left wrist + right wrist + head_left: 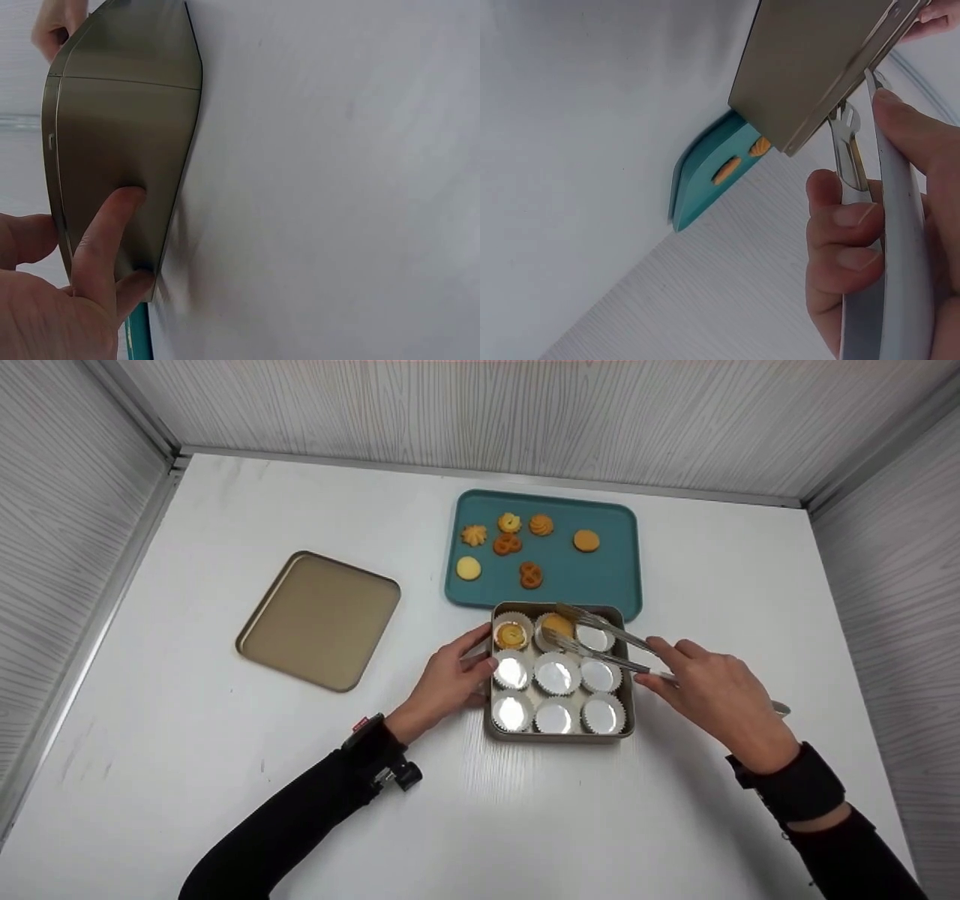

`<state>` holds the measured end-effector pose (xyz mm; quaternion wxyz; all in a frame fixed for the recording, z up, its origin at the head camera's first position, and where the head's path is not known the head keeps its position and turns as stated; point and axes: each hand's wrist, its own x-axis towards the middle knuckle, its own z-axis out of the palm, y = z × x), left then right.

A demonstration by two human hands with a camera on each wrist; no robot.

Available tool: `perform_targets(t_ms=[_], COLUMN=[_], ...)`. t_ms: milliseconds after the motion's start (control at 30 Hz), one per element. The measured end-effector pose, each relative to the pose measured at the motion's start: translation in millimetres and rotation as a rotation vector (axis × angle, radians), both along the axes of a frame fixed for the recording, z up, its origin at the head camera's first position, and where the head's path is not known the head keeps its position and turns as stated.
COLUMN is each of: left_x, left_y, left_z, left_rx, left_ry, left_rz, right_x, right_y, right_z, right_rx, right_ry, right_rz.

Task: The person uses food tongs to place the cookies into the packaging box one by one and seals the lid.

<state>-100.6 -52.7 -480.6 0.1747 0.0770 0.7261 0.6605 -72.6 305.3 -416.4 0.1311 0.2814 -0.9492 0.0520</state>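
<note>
A square gold tin (561, 733) holds several white paper cups. Its back row has a cookie (511, 635) in the left cup and another cookie (556, 624) in the middle cup. My right hand (716, 694) grips metal tongs (600, 641), whose tips spread around the middle cookie. In the right wrist view the tongs (889, 247) run past my fingers (840, 251) toward the tin (810, 67). My left hand (450, 679) rests against the tin's left side; my fingers (105, 232) press its wall (120, 127).
A teal tray (600, 577) behind the tin carries several loose cookies (510, 544). The tin's gold lid (321, 619) lies upturned at the left. Grey panelled walls enclose the white table (480, 810) on three sides.
</note>
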Motion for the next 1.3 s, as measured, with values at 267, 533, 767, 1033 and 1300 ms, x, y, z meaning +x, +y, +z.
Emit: perform_targets(t_ms=[267,533,767,1033,1300], left_x=[-0.1,0.1,0.1,-0.7,-0.9], left_y=[-1.4,-1.8,-1.7,-1.7,-1.5], left_z=[-0.1,-0.4,0.3,-1.4,-3.3], left_rx=[-0.020,-0.020,-0.011,0.004,0.036], left_ry=[0.017,0.017,0.009,0.023,0.019], left_rz=[-0.004,-0.007,-0.006,-0.013,-0.011], right_x=[-4.1,-6.6,-7.4,-10.6,-29.8], right_y=[-3.8,-7.0,-6.1,0.3,4.7], right_z=[0.3,0.8,1.4,-0.2,-1.7], right_rx=[0.024,0.045,0.033,-0.141,-0.246], right_ry=[0.016,0.009,-0.024,-0.104,-0.133], right_rz=[0.016,0.010,-0.001,-0.015,-0.091])
